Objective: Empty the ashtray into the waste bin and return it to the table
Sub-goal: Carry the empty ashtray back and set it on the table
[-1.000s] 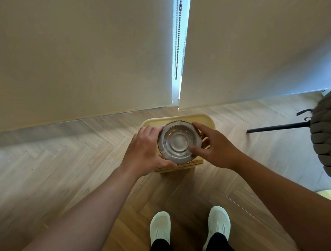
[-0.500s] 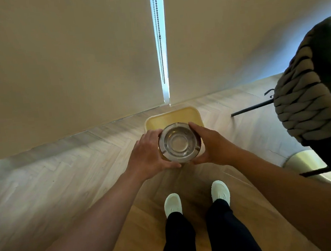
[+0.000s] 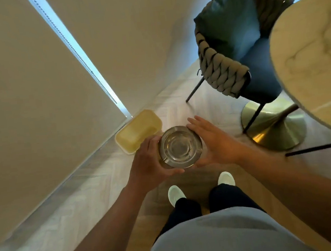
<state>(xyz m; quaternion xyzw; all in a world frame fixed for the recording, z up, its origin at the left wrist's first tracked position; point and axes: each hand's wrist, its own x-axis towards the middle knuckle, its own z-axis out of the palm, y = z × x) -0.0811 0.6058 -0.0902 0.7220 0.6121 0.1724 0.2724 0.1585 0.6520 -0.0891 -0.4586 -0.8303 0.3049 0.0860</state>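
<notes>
A round metal ashtray [image 3: 179,146] sits level between both hands at the centre of the view, its bowl looking bare. My left hand [image 3: 149,163] grips its left rim, thumb curled under the near edge. My right hand [image 3: 212,141] presses its palm and flat fingers against the right rim. The pale yellow waste bin [image 3: 136,133] stands on the floor by the wall, just up and left of the ashtray. The round marble table [image 3: 310,46] fills the upper right.
A blue chair [image 3: 233,44] with a braided back and a cushion stands between wall and table. The table's gold disc base [image 3: 278,130] and black chair legs lie on the herringbone wood floor to the right. Roller blinds cover the left wall. My white shoes show below.
The view has swung right, bringing the chair and table in. The ashtray has come away from above the bin, which now lies to its upper left. My right fingers have flattened out.
</notes>
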